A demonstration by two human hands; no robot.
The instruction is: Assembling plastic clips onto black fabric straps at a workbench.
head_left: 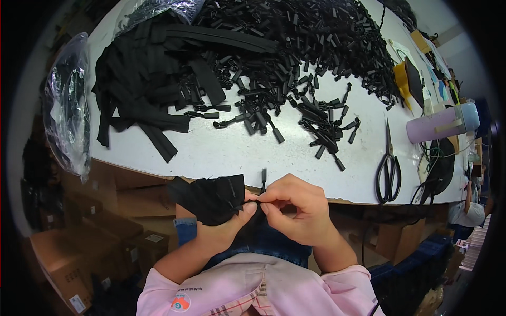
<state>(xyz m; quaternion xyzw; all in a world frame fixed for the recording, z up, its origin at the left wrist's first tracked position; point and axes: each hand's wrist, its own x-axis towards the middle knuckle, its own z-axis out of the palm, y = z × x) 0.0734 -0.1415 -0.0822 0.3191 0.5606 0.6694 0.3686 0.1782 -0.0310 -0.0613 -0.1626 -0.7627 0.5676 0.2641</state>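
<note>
My left hand (226,230) is closed around a bundle of black zipper tapes (213,197) at the table's front edge. Its thumb and fingertip meet those of my right hand (296,208). The right hand pinches a small black zipper slider, mostly hidden by the fingers, whose pull (264,176) sticks up toward the table. Beyond the hands, loose zipper sliders with pulls (327,126) lie in small clusters, and a large heap of them (327,31) covers the far side. More black zipper tapes (142,73) are piled at the left.
Black scissors (388,174) lie at the right, near a lilac tumbler (435,126) on its side and a yellow-and-black object (408,84). A clear plastic bag (67,105) hangs at the left edge. Cardboard boxes (68,263) stand below left. Another person (468,213) is far right.
</note>
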